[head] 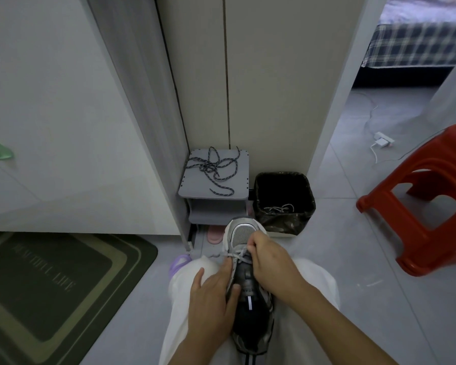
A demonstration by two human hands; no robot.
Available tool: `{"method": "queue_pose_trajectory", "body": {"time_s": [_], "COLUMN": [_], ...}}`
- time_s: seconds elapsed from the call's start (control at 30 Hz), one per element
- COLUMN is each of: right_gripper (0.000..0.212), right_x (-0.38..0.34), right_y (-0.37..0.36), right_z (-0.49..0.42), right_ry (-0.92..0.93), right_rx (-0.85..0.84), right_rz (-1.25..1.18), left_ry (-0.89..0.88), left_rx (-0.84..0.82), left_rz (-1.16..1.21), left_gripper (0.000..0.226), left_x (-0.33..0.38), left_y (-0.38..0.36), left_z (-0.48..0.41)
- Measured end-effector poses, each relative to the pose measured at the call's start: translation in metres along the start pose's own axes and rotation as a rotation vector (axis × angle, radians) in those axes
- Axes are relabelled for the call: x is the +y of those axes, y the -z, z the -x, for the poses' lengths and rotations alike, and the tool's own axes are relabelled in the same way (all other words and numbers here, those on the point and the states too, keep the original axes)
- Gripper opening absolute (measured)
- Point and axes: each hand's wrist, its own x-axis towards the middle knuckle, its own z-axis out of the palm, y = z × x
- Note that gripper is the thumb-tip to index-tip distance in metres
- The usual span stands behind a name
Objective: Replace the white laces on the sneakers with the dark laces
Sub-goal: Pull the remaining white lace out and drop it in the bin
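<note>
Pinching the white lace (232, 255) is the right hand (267, 255); the left hand (211, 293) grips the sneaker (241, 233), lower centre
Discarded lace (278, 208) in the bin (309, 191); dark laces (213, 167) wait unthreaded on the grey shelf (195, 191), mid-frame

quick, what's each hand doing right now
Left hand: grips the sneaker by its side.
Right hand: pinches the white lace near the toe.

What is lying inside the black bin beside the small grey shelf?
A white lace lies on the black liner at the bottom of the bin. Anything under the crumpled liner folds is hidden.
</note>
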Motion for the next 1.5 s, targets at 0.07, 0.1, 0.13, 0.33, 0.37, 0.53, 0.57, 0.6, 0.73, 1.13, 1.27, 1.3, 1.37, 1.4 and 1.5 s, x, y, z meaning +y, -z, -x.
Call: {"method": "queue_pose_trajectory", "body": {"time_s": [0.07, 0.1, 0.13, 0.33, 0.37, 0.53, 0.57, 0.6, 0.73, 1.13, 1.27, 1.3, 1.37, 1.4, 1.5], "right_gripper": [0.01, 0.01, 0.009, 0.013, 0.014, 0.014, 0.014, 0.014, 0.017, 0.015, 0.012, 0.014, 0.02, 0.023, 0.021], "right_x": [0.0, 0.003, 0.007, 0.025, 0.025, 0.021, 0.02, 0.019, 0.018, 0.032, 0.027, 0.027, 0.028, 0.029, 0.03], "right_y": [0.002, 0.004, 0.004, -0.007, -0.011, -0.001, 0.003, 0.006, -0.001, 0.011, 0.01, 0.007, 0.001, 0.0, 0.006], "right_z": [0.001, 0.003, 0.006, 0.023, 0.022, 0.008, 0.004, 0.001, 0.003, 0.014, 0.015, 0.017, 0.022, 0.022, 0.017], "right_ry": [-0.015, -0.025, -0.032, -0.159, -0.15, -0.058, -0.034, -0.007, -0.049, -0.22, -0.307, -0.294, -0.245, -0.226, -0.255], "right_rx": [0.002, 0.016, 0.042, 0.094, 0.117, 0.128, 0.126, 0.128, 0.119, 0.088, 0.078, 0.058, 0.033, 0.032, 0.059], "right_rz": [-0.045, -0.076, -0.113, -0.247, -0.239, -0.101, -0.07, -0.024, -0.103, -0.293, -0.495, -0.436, -0.267, -0.21, -0.231], "left_ry": [-0.006, -0.013, -0.021, -0.04, -0.043, -0.025, -0.033, -0.042, -0.042, -0.057, -0.079, -0.085, -0.099, -0.11, -0.117], "left_rx": [-0.006, -0.008, -0.004, 0.04, 0.04, 0.046, 0.038, 0.038, 0.034, 0.098, 0.123, 0.135, 0.172, 0.189, 0.213], "left_rz": [0.014, 0.023, 0.035, 0.091, 0.093, 0.081, 0.073, 0.07, 0.067, 0.08, 0.088, 0.084, 0.068, 0.052, 0.034], "left_gripper": [0.068, 0.067, 0.064, 0.051, 0.051, 0.062, 0.062, 0.06, 0.059, 0.056, 0.053, 0.051, 0.048, 0.047, 0.046], "left_x": [0.001, 0.001, 0.001, -0.002, -0.001, 0.005, 0.004, 0.003, 0.001, -0.003, -0.007, -0.007, -0.007, -0.007, -0.006], "left_y": [0.002, 0.002, 0.001, -0.002, -0.002, 0.004, 0.004, 0.003, 0.001, 0.0, -0.002, -0.003, -0.004, -0.004, -0.003], "left_z": [0.001, 0.002, 0.002, 0.002, 0.002, 0.001, 0.001, 0.0, 0.002, 0.002, 0.003, 0.003, 0.002, 0.002, 0.002]}}
